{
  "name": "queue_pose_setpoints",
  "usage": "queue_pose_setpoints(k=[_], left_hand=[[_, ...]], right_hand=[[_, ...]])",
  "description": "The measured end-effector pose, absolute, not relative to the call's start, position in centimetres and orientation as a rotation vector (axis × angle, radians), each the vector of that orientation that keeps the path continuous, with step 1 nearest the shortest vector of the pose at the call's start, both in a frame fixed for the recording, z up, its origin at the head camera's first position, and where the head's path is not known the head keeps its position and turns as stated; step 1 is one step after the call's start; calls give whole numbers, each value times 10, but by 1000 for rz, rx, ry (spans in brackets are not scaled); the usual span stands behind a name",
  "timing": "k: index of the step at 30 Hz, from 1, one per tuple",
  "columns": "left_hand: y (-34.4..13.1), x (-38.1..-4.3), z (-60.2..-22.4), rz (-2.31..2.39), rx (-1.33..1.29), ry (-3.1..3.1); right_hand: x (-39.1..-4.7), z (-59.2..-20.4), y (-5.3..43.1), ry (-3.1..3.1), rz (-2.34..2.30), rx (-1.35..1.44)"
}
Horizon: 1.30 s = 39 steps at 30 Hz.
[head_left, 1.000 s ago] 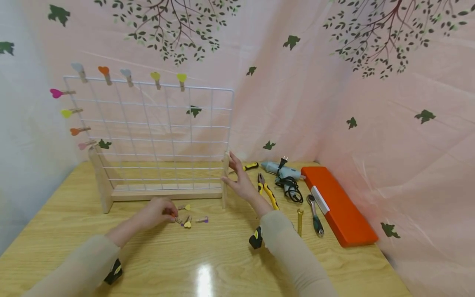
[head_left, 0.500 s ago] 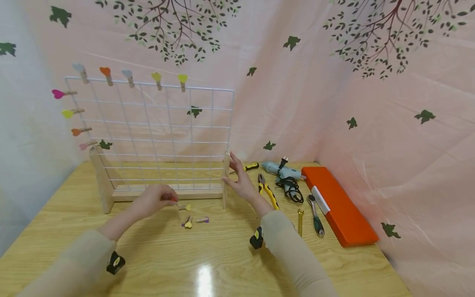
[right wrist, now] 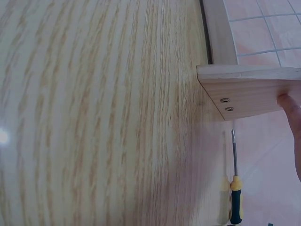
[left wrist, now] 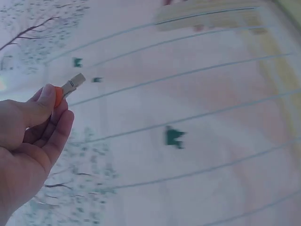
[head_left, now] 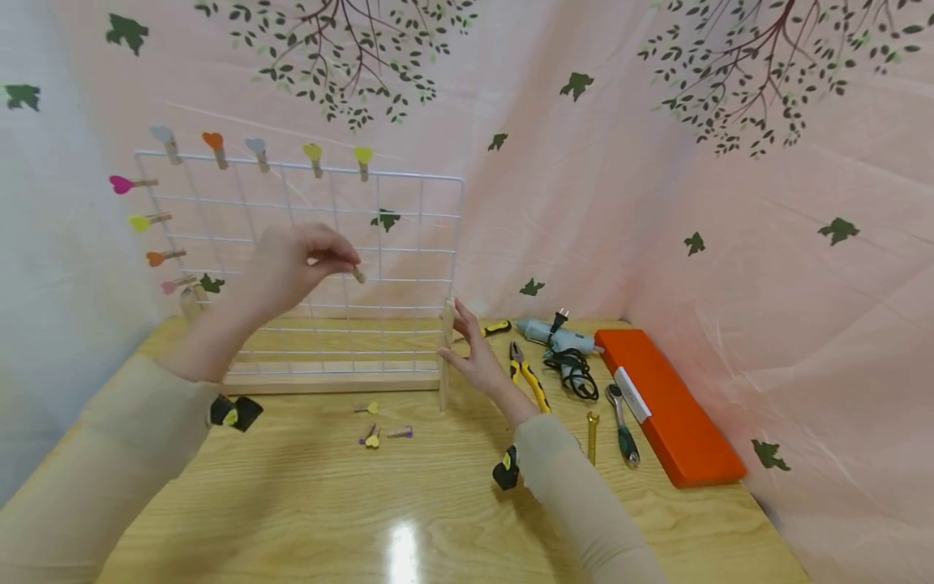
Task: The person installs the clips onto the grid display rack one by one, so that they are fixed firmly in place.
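My left hand [head_left: 288, 264] is raised in front of the white wire grid rack [head_left: 421, 215]. It pinches a small clothespin [left wrist: 71, 87] by its orange end, the bare wooden end pointing away from the fingers. At the rack's right side, my right hand [head_left: 477, 363] holds the wooden end post [head_left: 447, 341], thumb toward the front edge; the right wrist view shows one digit against the post's outer face. Heart clothespins line the top wire, among them a yellow one [head_left: 363, 154], and the left wire, with a magenta one [head_left: 122, 185] uppermost.
Several loose clothespins, including a yellow heart one [head_left: 372, 440], lie before the rack. To the right are a screwdriver [right wrist: 236, 202], pliers [head_left: 530, 380], a glue gun [head_left: 576, 339] with black cord, a wrench [head_left: 592, 438], a ratchet [head_left: 624, 430] and an orange box [head_left: 671, 414].
My left hand has lifted the orange clothespin from the table by the loose ones up to the middle of the grid. The right hand has stayed on the post.
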<state>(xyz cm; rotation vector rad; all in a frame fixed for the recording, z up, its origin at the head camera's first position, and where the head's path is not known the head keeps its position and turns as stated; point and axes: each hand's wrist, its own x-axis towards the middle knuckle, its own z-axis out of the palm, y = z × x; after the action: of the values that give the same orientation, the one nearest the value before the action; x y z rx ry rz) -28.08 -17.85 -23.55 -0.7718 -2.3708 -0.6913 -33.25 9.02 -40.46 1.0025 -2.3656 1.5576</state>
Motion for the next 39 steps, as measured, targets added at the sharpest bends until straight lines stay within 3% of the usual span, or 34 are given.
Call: queue_pose_setpoints(k=[7,13,23,39], left_hand=[[-154,-285,-164,-669,-762,-2290],[-136,-303,-133,-755,-621,-2297],[-124,-336,-136,-834,-480,-2221],[-118,-338,-138,-743,-562,-2159]], right_hand=[[-333,-404,92,-2369,1533,985],[-334,-404,94,-2367,1541,983],[-335,-407,92,-2358,1548,1006],[-334,-407,90,-2359,1572,996]])
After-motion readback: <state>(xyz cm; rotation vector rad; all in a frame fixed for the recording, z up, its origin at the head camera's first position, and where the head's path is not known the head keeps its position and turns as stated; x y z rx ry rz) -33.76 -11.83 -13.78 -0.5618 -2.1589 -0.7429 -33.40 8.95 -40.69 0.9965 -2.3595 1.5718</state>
